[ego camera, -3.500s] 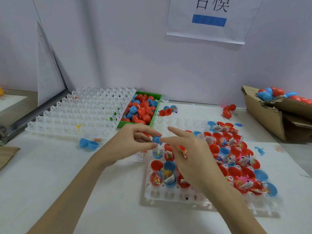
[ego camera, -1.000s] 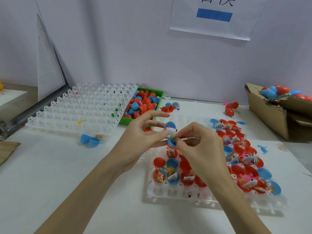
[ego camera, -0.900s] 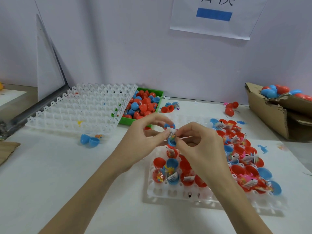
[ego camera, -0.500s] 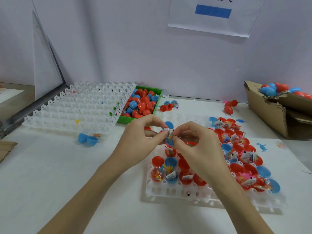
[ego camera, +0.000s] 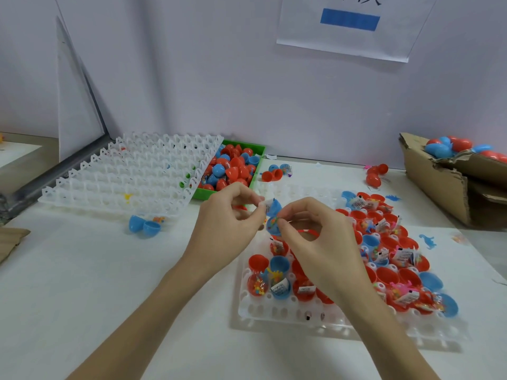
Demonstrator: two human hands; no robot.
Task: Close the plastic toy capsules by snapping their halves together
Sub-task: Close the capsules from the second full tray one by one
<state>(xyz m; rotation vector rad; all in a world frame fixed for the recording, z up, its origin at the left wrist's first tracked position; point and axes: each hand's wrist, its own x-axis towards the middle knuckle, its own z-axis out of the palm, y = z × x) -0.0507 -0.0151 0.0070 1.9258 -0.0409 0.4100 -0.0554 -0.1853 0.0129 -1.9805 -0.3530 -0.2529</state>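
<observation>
Left of the left hand (ego camera: pixel 227 226): one empty white tray (ego camera: pixel 129 176), one green bin (ego camera: pixel 259 149) of capsule halves. Both hands, the right hand (ego camera: pixel 315 242) included, pinch one blue capsule (ego camera: pixel 273 215), not yet closed, between their fingertips above a second tray (ego camera: pixel 274 314). Right of them: one cardboard box (ego camera: pixel 439 193) on the tabletop (ego camera: pixel 82 283).

The left hand (ego camera: pixel 227 223) and right hand (ego camera: pixel 318 239) pinch an open blue capsule (ego camera: pixel 273 215) between them. Below the right hand, a white tray (ego camera: pixel 274 311) of filled halves sits on the table (ego camera: pixel 96 283).
</observation>
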